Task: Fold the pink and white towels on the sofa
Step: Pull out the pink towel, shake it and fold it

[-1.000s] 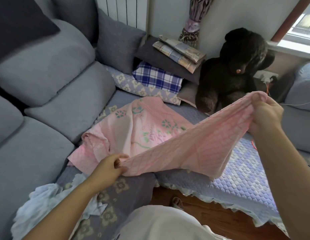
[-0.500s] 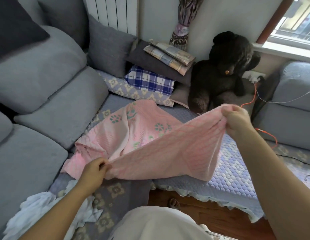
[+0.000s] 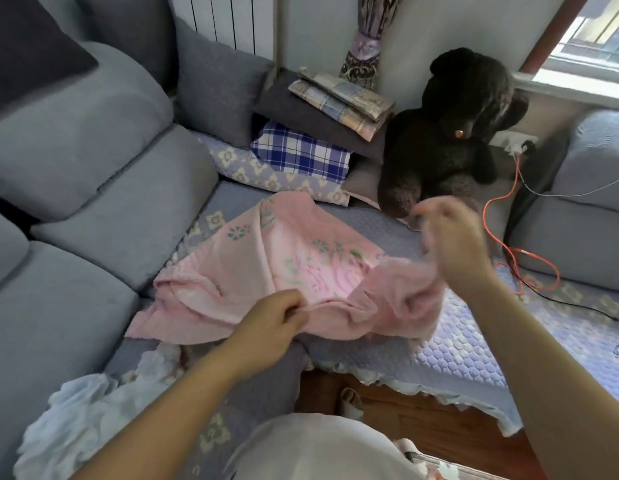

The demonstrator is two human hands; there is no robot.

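A: So, how far is the folding, as you judge it?

B: Near the beginning, I think. Start from the biggest thing: the sofa (image 3: pixel 93 188) fills the left half of the frame and its seat runs to the right under a quilted cover. On the seat, in the middle of the frame, lies the pink towel (image 3: pixel 266 268). It is spread but wrinkled, with its near edge bunched, and I see no clean fold in it.

A: And the white one?

B: The white towel (image 3: pixel 90 407) is a crumpled heap at the lower left of the frame, just beside the pink one. No hand touches it, so it looks untouched.

A: What do the hands do?

B: The left hand (image 3: pixel 270 323), a little below the centre, pinches the near edge of the pink towel between thumb and fingers. The right hand (image 3: pixel 453 244), right of centre, is blurred. It is at the bunched right end of the towel, but whether it grips the cloth I cannot tell.

A: What is left, then?

B: In my judgement almost all: flatten and fold the pink towel, then the whole white one.
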